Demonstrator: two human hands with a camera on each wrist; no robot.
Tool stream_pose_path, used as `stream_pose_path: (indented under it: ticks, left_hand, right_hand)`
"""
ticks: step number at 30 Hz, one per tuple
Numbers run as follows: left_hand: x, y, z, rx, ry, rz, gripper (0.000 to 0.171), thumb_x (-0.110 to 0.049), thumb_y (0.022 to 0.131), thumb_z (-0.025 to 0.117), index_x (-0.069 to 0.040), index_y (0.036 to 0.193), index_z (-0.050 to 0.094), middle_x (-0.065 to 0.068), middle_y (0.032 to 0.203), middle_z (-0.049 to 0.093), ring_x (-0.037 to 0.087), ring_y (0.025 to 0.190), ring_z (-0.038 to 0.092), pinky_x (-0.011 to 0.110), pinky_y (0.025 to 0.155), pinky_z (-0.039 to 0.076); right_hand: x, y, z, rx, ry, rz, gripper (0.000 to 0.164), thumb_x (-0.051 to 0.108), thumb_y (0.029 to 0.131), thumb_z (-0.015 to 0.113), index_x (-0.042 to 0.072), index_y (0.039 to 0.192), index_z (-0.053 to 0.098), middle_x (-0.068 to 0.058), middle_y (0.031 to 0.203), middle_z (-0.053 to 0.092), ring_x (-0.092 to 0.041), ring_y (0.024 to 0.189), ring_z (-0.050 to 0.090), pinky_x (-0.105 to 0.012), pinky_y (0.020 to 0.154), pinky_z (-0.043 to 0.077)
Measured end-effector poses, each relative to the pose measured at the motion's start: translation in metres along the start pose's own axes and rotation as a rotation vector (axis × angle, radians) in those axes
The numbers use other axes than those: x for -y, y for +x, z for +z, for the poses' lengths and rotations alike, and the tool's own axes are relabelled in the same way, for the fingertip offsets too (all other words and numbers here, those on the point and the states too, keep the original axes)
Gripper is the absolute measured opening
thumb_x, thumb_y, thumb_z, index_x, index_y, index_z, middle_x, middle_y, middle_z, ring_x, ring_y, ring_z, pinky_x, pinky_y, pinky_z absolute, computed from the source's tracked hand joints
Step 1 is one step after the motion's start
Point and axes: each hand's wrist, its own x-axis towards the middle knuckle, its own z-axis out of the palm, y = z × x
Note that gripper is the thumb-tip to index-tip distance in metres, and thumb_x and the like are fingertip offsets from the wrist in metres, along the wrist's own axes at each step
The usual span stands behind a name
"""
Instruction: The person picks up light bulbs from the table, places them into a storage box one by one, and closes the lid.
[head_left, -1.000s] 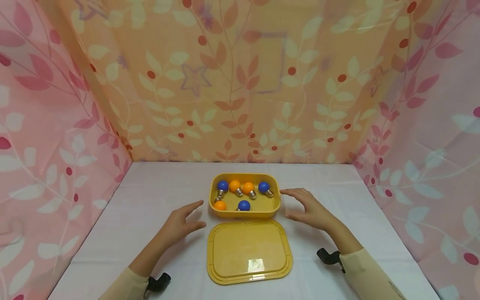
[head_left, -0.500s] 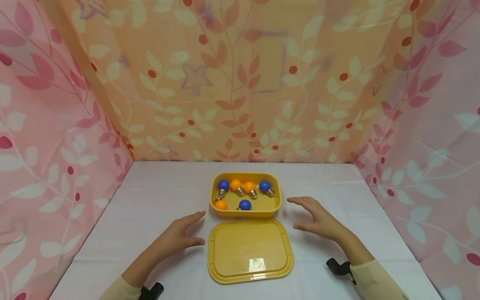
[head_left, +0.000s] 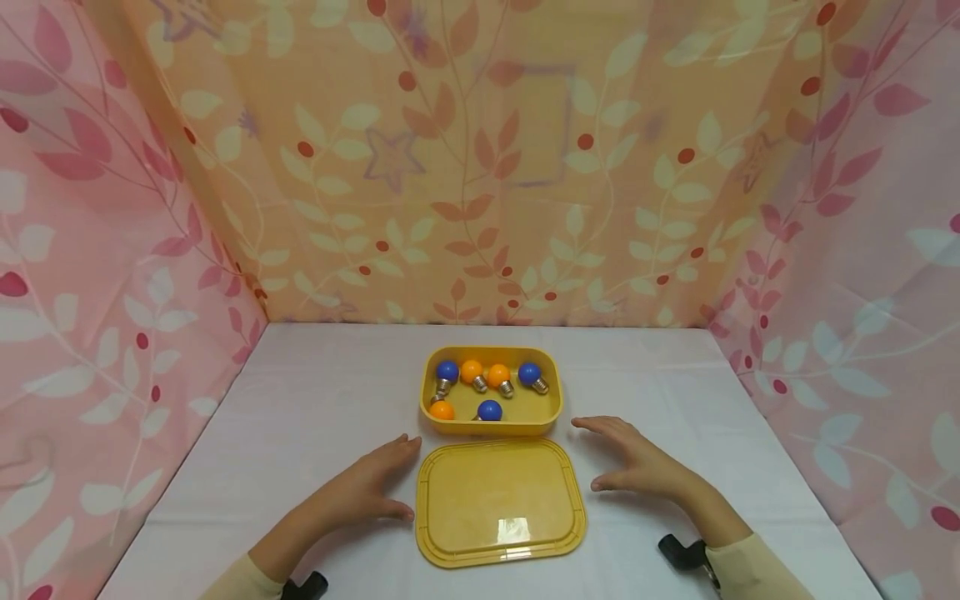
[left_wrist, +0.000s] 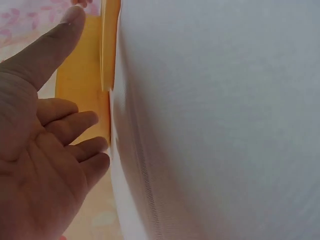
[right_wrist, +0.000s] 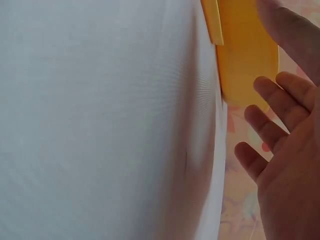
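Observation:
A yellow plastic box (head_left: 491,428) lies uncovered on the white cloth, holding three blue bulbs and three orange ones with metal screw bases. One blue bulb (head_left: 529,373) is at its right end, and an orange bulb (head_left: 442,411) sits in the near left corner. Directly in front, the yellow lid (head_left: 500,500) lies flat. My left hand (head_left: 367,492) is just left of the lid, fingers spread and holding nothing. On the other side, my right hand (head_left: 637,458) hovers apart from the lid, its fingers relaxed. Both wrist views show bare palms beside the lid's edge (left_wrist: 108,50) and the box (right_wrist: 247,55).
White cloth (head_left: 337,383) covers the table. Patterned fabric hangs behind as an orange-yellow curtain (head_left: 480,167), with pink curtains (head_left: 97,292) at both sides. A black wrist device (head_left: 682,552) is strapped at each sleeve.
Both hands have moved back toward the person, from beside the box to beside the lid. The box, bulbs and lid stay where they were.

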Motion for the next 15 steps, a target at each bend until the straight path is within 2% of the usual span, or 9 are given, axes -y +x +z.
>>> stream_pose_path:
  ticks: [3, 4, 11, 15]
  left_hand:
    - [-0.0019, 0.0002, 0.0015, 0.011, 0.012, 0.002, 0.113, -0.058, 0.070, 0.087, -0.007, 0.158, 0.038, 0.013, 0.164, 0.037, 0.039, 0.153, 0.030, 0.061, 0.122, 0.027]
    - [-0.0025, 0.0002, 0.0018, 0.015, 0.007, 0.004, 0.114, -0.057, 0.069, 0.088, -0.006, 0.158, 0.038, 0.014, 0.163, 0.037, 0.040, 0.153, 0.029, 0.062, 0.121, 0.026]
    - [-0.0014, 0.0026, 0.0079, 0.058, 0.036, -0.007, 0.119, -0.061, 0.067, 0.087, -0.007, 0.160, 0.035, 0.012, 0.165, 0.034, 0.037, 0.155, 0.024, 0.060, 0.122, 0.025]
    - [-0.0012, 0.0032, 0.0106, 0.067, 0.043, 0.001, 0.122, -0.061, 0.065, 0.088, -0.006, 0.160, 0.034, 0.011, 0.166, 0.033, 0.037, 0.156, 0.021, 0.059, 0.123, 0.025]
  right_hand:
    - [-0.0031, -0.0014, 0.0028, 0.022, 0.004, -0.011, 0.096, 0.045, 0.073, 0.091, 0.021, 0.155, 0.046, 0.007, 0.156, 0.049, -0.020, 0.143, 0.042, -0.033, 0.119, 0.030]
    - [-0.0041, -0.0017, 0.0035, 0.030, -0.002, -0.017, 0.097, 0.046, 0.073, 0.091, 0.021, 0.155, 0.046, 0.006, 0.156, 0.048, -0.021, 0.144, 0.042, -0.033, 0.120, 0.029]
    - [-0.0059, -0.0008, 0.0070, 0.107, -0.007, 0.005, 0.104, 0.055, 0.069, 0.089, 0.020, 0.156, 0.044, 0.003, 0.158, 0.046, -0.029, 0.146, 0.039, -0.057, 0.118, 0.028]
    - [-0.0058, -0.0011, 0.0097, 0.130, -0.028, -0.014, 0.108, 0.057, 0.067, 0.088, 0.017, 0.157, 0.044, -0.001, 0.159, 0.045, -0.033, 0.147, 0.038, -0.059, 0.116, 0.025]
